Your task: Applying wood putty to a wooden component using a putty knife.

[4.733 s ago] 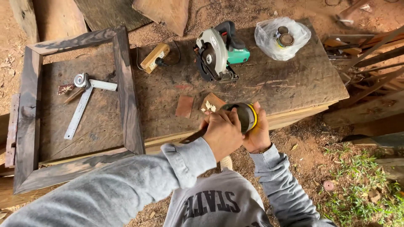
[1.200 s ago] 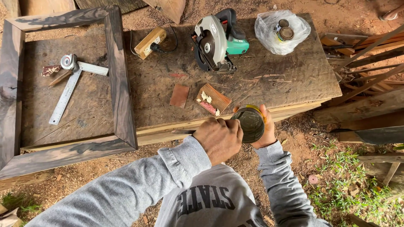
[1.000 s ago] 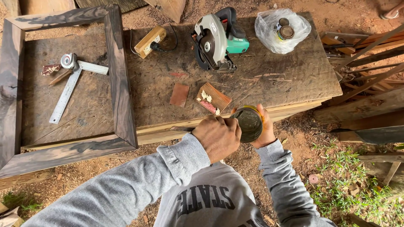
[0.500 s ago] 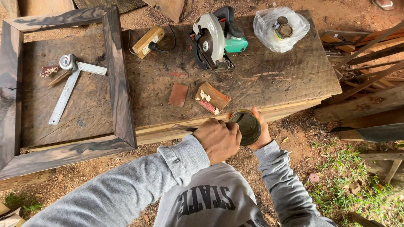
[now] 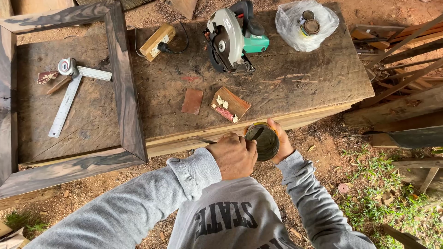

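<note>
My right hand [image 5: 282, 142] grips a small round tin can [image 5: 262, 141] just off the front edge of the wooden workbench [image 5: 295, 87]. The can's dark top faces up, and its yellow rim shows at the far side. My left hand [image 5: 233, 156] is closed against the can's left rim. It holds a thin metal tool [image 5: 202, 139] whose end sticks out to the left. Both grey sleeves reach in from below.
On the bench lie a circular saw [image 5: 230, 39], a plastic bag with small tins [image 5: 304, 25], a wooden block with a cord [image 5: 158, 41], a wood scrap with chips [image 5: 230, 104] and a reddish sheet [image 5: 192, 101]. A dark wooden frame [image 5: 123, 83] surrounds a metal square [image 5: 69, 99].
The can was tilted on its side with the yellow rim showing; now its top faces up. Both hands stay on it, the left working at the rim.
</note>
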